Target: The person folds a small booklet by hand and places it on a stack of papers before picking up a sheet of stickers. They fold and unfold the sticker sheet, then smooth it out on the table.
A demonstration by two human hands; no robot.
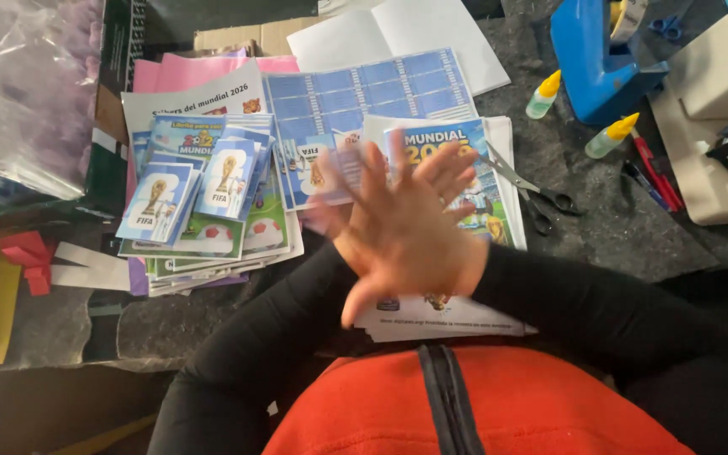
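My left hand (451,171) and my right hand (398,248) are pressed flat against each other and crossed, fingers spread, blurred by motion. Neither holds anything. They hover over a stack of white printed sheets (499,139) topped by a colourful football cover (431,139), near the table's front edge. Black sleeves cover both arms. Black-handled scissors (537,198) lie just right of the hands on that stack. To the left is a heap of small blue-and-white sticker packets (195,181) on green printed sheets.
Behind lie a blue sheet of small labels (364,93), white paper (398,34) and pink paper (179,72). Two yellow-capped glue bottles (610,136), pens (655,177), a blue device (600,59) and a white machine (718,84) are at right. A plastic bag (27,84) and red paper scraps (27,257) sit left.
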